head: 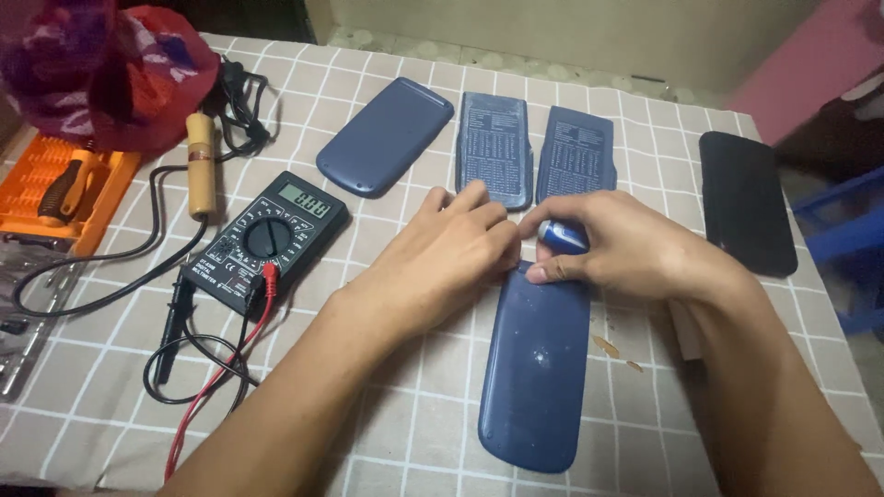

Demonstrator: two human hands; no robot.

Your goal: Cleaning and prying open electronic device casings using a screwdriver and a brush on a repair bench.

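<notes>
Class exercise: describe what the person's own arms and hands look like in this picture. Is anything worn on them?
Both forearms are bare, with no sleeves in view. The left hand and right hand wear no gloves; no rings, watch or bracelets are visible. Fingernails are short and unpainted.

Both hands meet over blue calc cover (536,368), right hand (619,250) pinching small blue battery (563,236), left hand (453,253) touching it

Battery (563,236): you have a small blue cylinder with a pale end cap, lying on its side and pinched between the fingers of both hands, just above the top edge of the long case.
Calculator case (537,368): you see a long dark blue shell with rounded corners, flat on the checked worktop, back up, scuffed and speckled with pale dust, its top end hidden under your fingers.
</notes>
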